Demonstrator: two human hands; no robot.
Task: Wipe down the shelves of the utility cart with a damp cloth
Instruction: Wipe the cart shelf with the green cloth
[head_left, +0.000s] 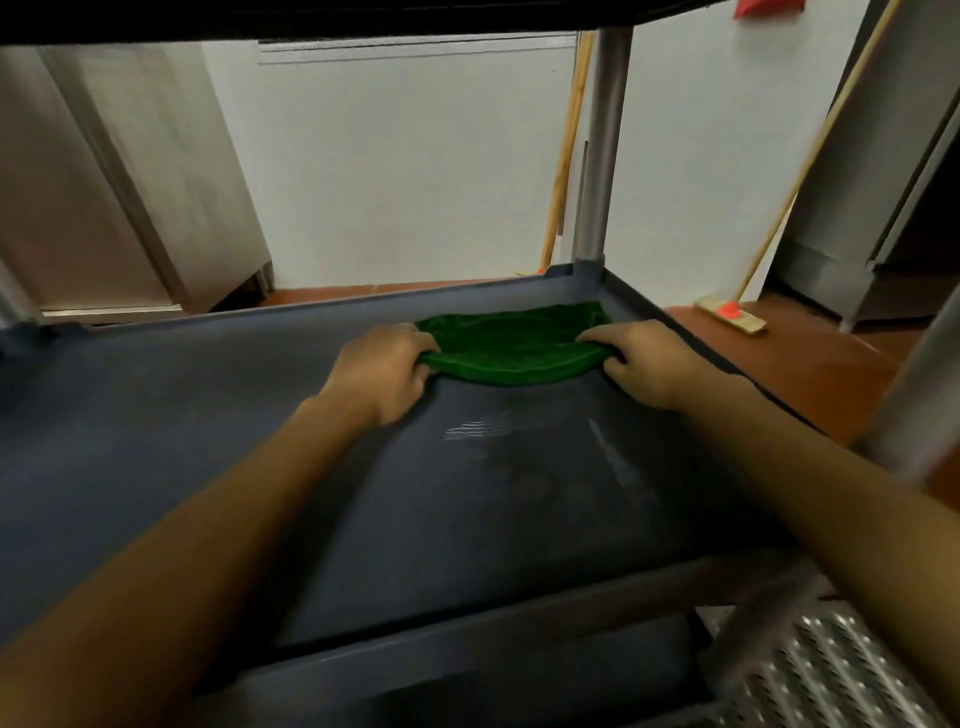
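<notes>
Broom (730, 315) on floor (789, 364) right; wooden handle (569, 156) against wall (415, 182); steel cabinet (130, 182) left.

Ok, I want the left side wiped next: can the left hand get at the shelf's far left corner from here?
Probably yes. The left hand grips the green cloth at its left end, and nothing visible stands on the shelf between it and that corner.

The left arm (197, 519) and right arm (810, 499) stretch forward, bare. The left hand (382, 364), knuckles up, curls its fingers round the left end of the cloth (511, 343). The right hand (644, 364) mirrors it on the right end, level with the left and apart from it.
</notes>
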